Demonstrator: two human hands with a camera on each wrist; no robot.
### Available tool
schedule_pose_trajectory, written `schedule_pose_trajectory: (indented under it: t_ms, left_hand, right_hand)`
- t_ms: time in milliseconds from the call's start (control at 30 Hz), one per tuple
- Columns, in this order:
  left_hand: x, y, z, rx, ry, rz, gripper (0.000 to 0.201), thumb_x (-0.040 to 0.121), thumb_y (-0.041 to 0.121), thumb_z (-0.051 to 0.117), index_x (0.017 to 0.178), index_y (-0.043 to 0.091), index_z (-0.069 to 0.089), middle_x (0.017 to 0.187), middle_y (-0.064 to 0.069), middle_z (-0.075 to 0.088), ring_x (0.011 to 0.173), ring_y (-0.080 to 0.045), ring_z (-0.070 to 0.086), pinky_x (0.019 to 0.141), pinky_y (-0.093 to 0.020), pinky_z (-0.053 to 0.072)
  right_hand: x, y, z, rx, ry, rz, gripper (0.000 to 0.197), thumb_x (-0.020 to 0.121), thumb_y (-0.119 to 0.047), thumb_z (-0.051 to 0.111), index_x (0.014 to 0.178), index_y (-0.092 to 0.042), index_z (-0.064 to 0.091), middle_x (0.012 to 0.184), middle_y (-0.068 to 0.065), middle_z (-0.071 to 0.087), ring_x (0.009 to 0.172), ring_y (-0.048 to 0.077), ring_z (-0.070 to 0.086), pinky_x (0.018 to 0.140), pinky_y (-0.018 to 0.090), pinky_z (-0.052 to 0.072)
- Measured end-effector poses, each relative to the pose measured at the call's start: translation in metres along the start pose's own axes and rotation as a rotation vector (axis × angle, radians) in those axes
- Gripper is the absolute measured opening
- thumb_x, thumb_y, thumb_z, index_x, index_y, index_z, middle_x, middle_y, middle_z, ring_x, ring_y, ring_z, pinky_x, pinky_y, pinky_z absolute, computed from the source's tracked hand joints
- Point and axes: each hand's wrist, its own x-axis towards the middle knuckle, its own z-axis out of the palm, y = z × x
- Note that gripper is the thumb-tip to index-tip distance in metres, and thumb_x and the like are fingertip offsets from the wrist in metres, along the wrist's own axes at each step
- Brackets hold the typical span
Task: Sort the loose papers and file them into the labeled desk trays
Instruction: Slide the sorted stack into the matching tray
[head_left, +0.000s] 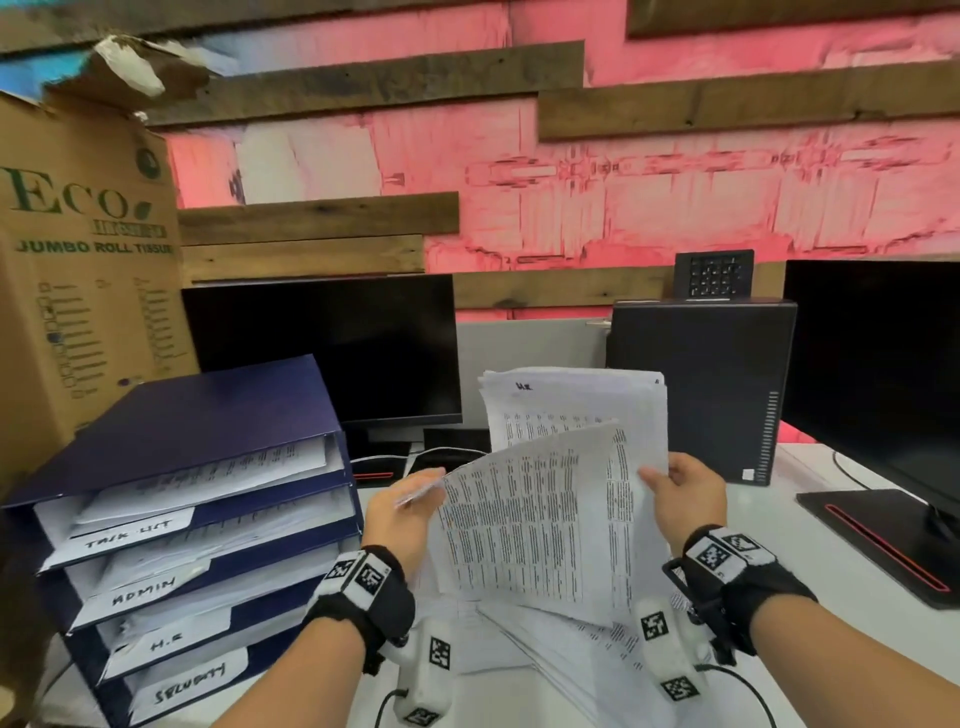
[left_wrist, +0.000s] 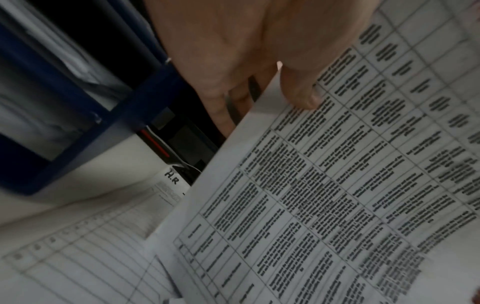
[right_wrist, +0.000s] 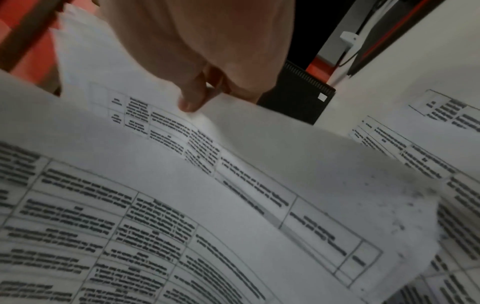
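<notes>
A printed table sheet curls forward off an upright stack of papers above the bench. More loose papers lie flat below. At left stand stacked blue trays, hand-labelled Admin, H.R and others, holding papers.

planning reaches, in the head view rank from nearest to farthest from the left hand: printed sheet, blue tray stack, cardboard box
1. Printed sheet: pinched by the left hand itself.
2. Blue tray stack: just to its left.
3. Cardboard box: far left, behind the trays.
</notes>
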Motion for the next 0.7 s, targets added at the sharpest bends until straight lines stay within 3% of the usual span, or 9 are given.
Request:
schedule_pose_trajectory:
  t_ms: [100, 167, 200, 300, 367, 433, 500, 567, 700]
  left_hand:
    - [-0.002, 0.010, 0.003, 0.058, -0.108, 0.034, 0.035, 0.092, 0.001, 0.055, 0.109, 0.030, 0.065, 0.130, 0.000, 0.059, 0.123, -0.017, 0.052, 0.108, -0.039, 0.039]
    - [0.001, 0.014, 0.008, 0.125, -0.133, 0.069, 0.027, 0.093, 0.002, 0.053, 0.112, 0.016, 0.066, 0.144, -0.003, 0.044, 0.134, -0.019, 0.041, 0.110, -0.034, 0.035]
    - [0.002, 0.017, 0.012, 0.139, -0.137, 0.070, 0.027, 0.094, 0.002, 0.053, 0.116, 0.011, 0.065, 0.144, -0.003, 0.043, 0.132, -0.019, 0.043, 0.105, -0.028, 0.038]
    - [0.005, 0.016, 0.019, 0.087, -0.085, 0.055, 0.042, 0.095, 0.007, 0.052, 0.133, 0.023, 0.052, 0.132, 0.002, 0.055, 0.110, -0.013, 0.059, 0.082, -0.015, 0.049]
    - [0.005, 0.015, 0.020, 0.065, -0.009, 0.079, 0.035, 0.093, 0.006, 0.055, 0.122, 0.025, 0.060, 0.119, 0.003, 0.062, 0.093, -0.006, 0.062, 0.070, -0.008, 0.049]
    - [0.005, 0.014, 0.019, 0.035, 0.045, 0.089, 0.027, 0.090, 0.003, 0.060, 0.099, 0.028, 0.068, 0.108, 0.004, 0.067, 0.089, -0.008, 0.065, 0.071, -0.015, 0.054]
    - [0.004, 0.015, 0.017, 0.042, 0.085, 0.055, 0.022, 0.086, 0.005, 0.066, 0.086, 0.027, 0.069, 0.098, 0.002, 0.070, 0.084, -0.012, 0.068, 0.070, -0.024, 0.057]
    - [0.003, 0.014, 0.015, 0.062, 0.112, 0.033, 0.015, 0.083, 0.005, 0.069, 0.086, 0.020, 0.069, 0.089, 0.000, 0.072, 0.075, -0.012, 0.068, 0.059, -0.020, 0.052]
    - [0.003, 0.014, 0.013, 0.063, 0.167, 0.055, 0.023, 0.082, 0.002, 0.069, 0.092, 0.021, 0.062, 0.090, 0.004, 0.069, 0.076, -0.008, 0.067, 0.057, -0.016, 0.050]
  right_hand:
    - [-0.003, -0.002, 0.004, 0.036, 0.001, 0.003, 0.008, 0.086, -0.004, 0.064, 0.081, -0.010, 0.064, 0.074, -0.005, 0.064, 0.067, 0.008, 0.059, 0.060, 0.019, 0.043]
    - [-0.004, 0.000, 0.008, 0.058, -0.011, 0.025, 0.014, 0.083, -0.001, 0.063, 0.073, -0.010, 0.064, 0.069, -0.002, 0.065, 0.061, 0.012, 0.057, 0.059, 0.023, 0.045]
    - [-0.005, 0.001, 0.010, 0.062, -0.021, 0.039, 0.016, 0.082, -0.001, 0.064, 0.071, -0.012, 0.064, 0.069, 0.001, 0.066, 0.061, 0.015, 0.059, 0.060, 0.026, 0.048]
    - [-0.009, 0.005, 0.011, 0.080, -0.064, 0.073, 0.009, 0.081, -0.006, 0.068, 0.075, -0.013, 0.068, 0.076, 0.004, 0.071, 0.070, 0.023, 0.067, 0.070, 0.035, 0.056]
    - [-0.011, 0.005, 0.009, 0.076, -0.082, 0.087, 0.006, 0.080, -0.007, 0.070, 0.076, -0.011, 0.068, 0.077, 0.004, 0.071, 0.070, 0.021, 0.066, 0.070, 0.033, 0.054]
    - [-0.012, 0.007, 0.006, 0.076, -0.081, 0.106, 0.007, 0.079, -0.006, 0.071, 0.076, -0.012, 0.068, 0.077, 0.004, 0.070, 0.070, 0.020, 0.065, 0.071, 0.032, 0.053]
    - [-0.012, 0.010, 0.004, 0.082, -0.080, 0.117, 0.010, 0.079, -0.002, 0.069, 0.076, -0.012, 0.068, 0.079, 0.004, 0.070, 0.073, 0.021, 0.065, 0.074, 0.032, 0.053]
    - [-0.012, 0.012, 0.003, 0.098, -0.083, 0.135, 0.012, 0.079, 0.000, 0.068, 0.076, -0.012, 0.067, 0.077, 0.004, 0.070, 0.071, 0.020, 0.064, 0.074, 0.032, 0.053]
    - [-0.013, 0.014, 0.007, 0.122, -0.104, 0.164, 0.010, 0.078, 0.000, 0.070, 0.076, -0.009, 0.068, 0.079, 0.009, 0.072, 0.072, 0.026, 0.066, 0.076, 0.039, 0.057]
